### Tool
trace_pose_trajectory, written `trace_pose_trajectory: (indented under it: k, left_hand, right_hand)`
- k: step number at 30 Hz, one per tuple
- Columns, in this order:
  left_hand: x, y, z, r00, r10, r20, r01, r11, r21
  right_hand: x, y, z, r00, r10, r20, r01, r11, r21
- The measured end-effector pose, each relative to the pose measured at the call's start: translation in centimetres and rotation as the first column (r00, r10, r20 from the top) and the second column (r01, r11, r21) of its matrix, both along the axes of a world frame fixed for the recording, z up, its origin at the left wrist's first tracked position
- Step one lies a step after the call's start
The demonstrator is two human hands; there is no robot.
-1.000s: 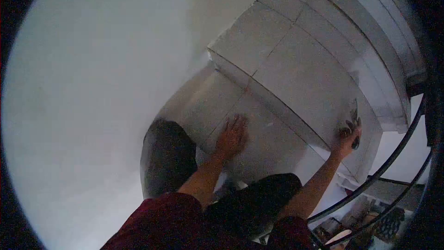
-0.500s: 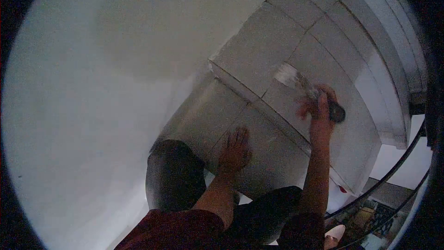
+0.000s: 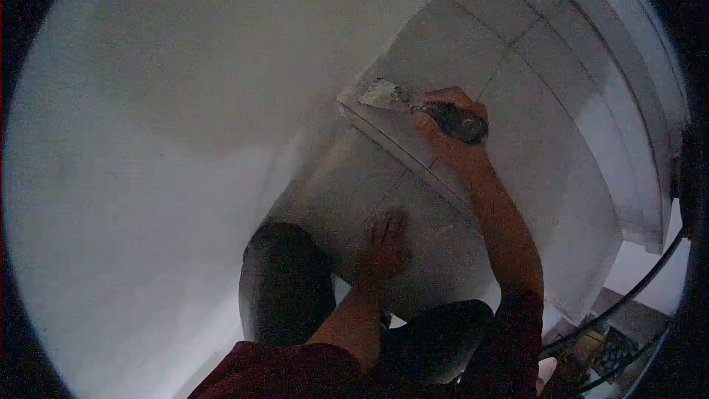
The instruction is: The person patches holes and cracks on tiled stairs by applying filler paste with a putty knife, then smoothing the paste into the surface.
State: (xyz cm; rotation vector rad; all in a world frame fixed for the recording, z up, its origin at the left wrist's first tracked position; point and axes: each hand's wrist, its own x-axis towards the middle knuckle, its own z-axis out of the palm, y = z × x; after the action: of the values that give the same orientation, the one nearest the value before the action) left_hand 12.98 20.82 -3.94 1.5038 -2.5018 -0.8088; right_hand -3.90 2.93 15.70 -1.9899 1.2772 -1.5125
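Observation:
My right hand (image 3: 452, 120) is closed round the dark handle of a putty knife (image 3: 385, 95). Its whitish, smeared blade points left, over the upper tiled step (image 3: 436, 41), close to the corner where the step meets the wall. Whether the blade's edge touches the tile is too dim to tell. My left hand (image 3: 384, 247) lies flat with fingers spread on the lower tiled step (image 3: 436, 244), holding nothing.
A pale wall (image 3: 185, 199) with a darker patch fills the left side. More curved steps (image 3: 591, 52) rise at the upper right. Dark railing bars (image 3: 635, 288) run along the lower right, with cluttered items beyond. My bent knees (image 3: 284, 281) are at the bottom.
My right hand has carried the putty knife leftward and slightly up, towards the wall corner. My left hand remains flat on the lower step. The view has shifted slightly.

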Motion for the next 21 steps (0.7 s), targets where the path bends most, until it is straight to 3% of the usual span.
trace_pose_trajectory:
  k: [2, 3, 5, 7, 9, 10, 11, 12, 16, 17, 19, 21]
  left_hand:
    - [-1.6, -0.9, -1.6, 0.964, 0.044, 0.263, 0.077, 0.899, -0.431]
    - [-1.4, -1.0, 0.0, 0.962, 0.045, 0.271, 0.077, 0.903, -0.423]
    - [-1.3, -2.5, 2.9, 1.000, -0.015, 0.005, 0.015, 0.997, 0.076]
    - [-1.7, -2.1, 4.0, 0.998, -0.027, 0.062, 0.023, 0.997, 0.071]
    - [-1.3, -3.0, 1.1, 0.993, -0.029, 0.114, 0.021, 0.997, 0.070]
    - [-1.1, -3.2, -0.8, 0.986, -0.019, 0.168, 0.056, 0.974, -0.221]
    - [-0.9, -2.9, -2.4, 0.977, 0.007, 0.215, 0.102, 0.864, -0.494]
    - [-1.0, -3.0, -2.2, 0.977, 0.008, 0.213, 0.100, 0.866, -0.490]
    - [-0.5, -2.8, -0.2, 0.998, -0.004, 0.057, 0.013, 0.989, -0.148]
    - [-0.5, -2.7, 0.3, 1.000, 0.002, 0.017, -0.001, 0.998, -0.057]
    - [-0.5, -3.0, 0.9, 1.000, -0.005, 0.017, 0.005, 0.999, -0.035]
    - [-0.6, -3.2, 0.9, 1.000, -0.012, 0.019, 0.012, 1.000, -0.013]
  right_hand:
    - [-1.4, -3.3, -0.4, 0.999, 0.012, 0.040, -0.011, 0.999, -0.045]
    - [-1.5, -3.1, 0.0, 0.999, 0.006, 0.052, 0.001, 0.993, -0.118]
    - [-2.6, -2.9, -0.5, 0.998, -0.025, 0.058, 0.030, 0.996, -0.088]
    - [-3.1, -1.8, 0.5, 0.997, -0.057, 0.052, 0.060, 0.996, -0.059]
    - [-2.3, -3.0, -0.9, 0.993, -0.110, -0.035, 0.107, 0.991, -0.081]
    - [-2.1, -3.5, -1.5, 0.994, -0.107, -0.037, 0.104, 0.992, -0.074]
    - [-1.8, -3.8, -1.9, 0.999, -0.049, 0.017, 0.050, 0.995, -0.087]
    - [-1.7, -4.1, -2.2, 0.997, 0.010, 0.071, -0.003, 0.995, -0.102]
    - [-0.8, -4.6, -2.6, 0.977, 0.117, 0.178, -0.087, 0.982, -0.168]
    - [-0.7, -4.2, -2.3, 0.984, 0.090, 0.154, -0.071, 0.990, -0.126]
    - [-1.4, -4.2, -2.8, 0.989, 0.061, 0.132, -0.051, 0.996, -0.078]
    - [-2.5, -4.5, -3.3, 0.997, -0.028, -0.071, 0.025, 0.999, -0.046]
